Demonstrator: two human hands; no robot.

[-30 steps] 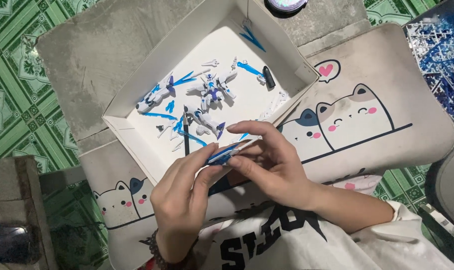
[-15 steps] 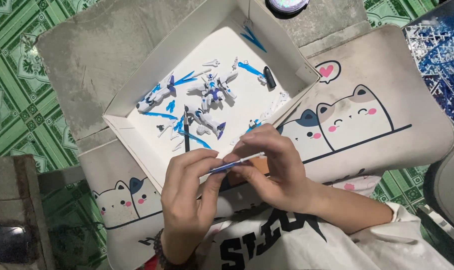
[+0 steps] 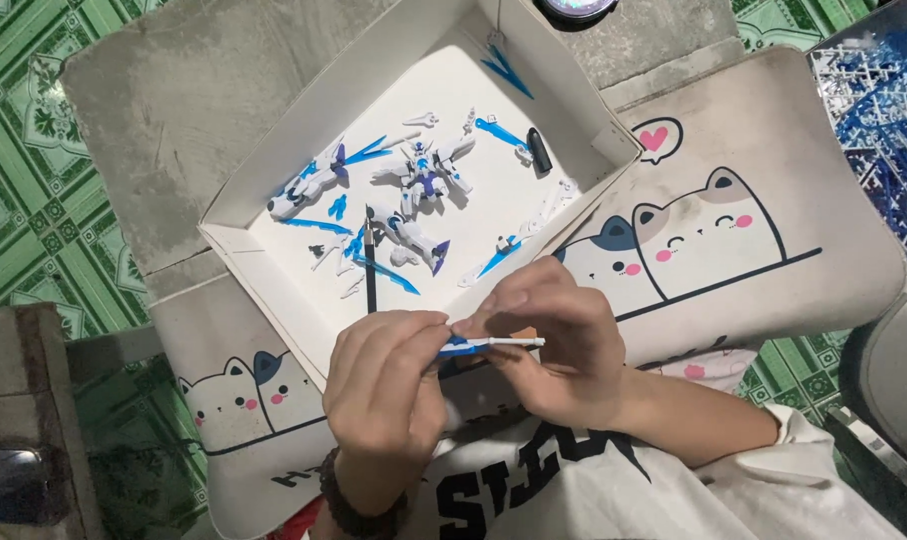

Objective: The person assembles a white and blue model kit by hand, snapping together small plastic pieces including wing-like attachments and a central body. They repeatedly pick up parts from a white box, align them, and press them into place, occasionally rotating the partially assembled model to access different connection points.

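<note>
Looking down from the head camera, I see both hands meeting just below a shallow white box lid (image 3: 274, 262) that rests on a mat printed with cartoon cats (image 3: 774, 260). The left hand (image 3: 389, 385) and the right hand (image 3: 554, 345) each pinch one end of a slim blue and white model part (image 3: 489, 345), fingertips closed on it, holding it level between them, which I judge steadies so small a piece. In the lid lie a partly built white and blue robot figure (image 3: 424, 180), loose blue blades, and a thin dark tool (image 3: 371, 270), probably kept there so nothing strays. The part's middle is hidden by fingers. At the right edge, a heap of blue plastic frames (image 3: 889, 120) is cut off and hard to make out.
</note>
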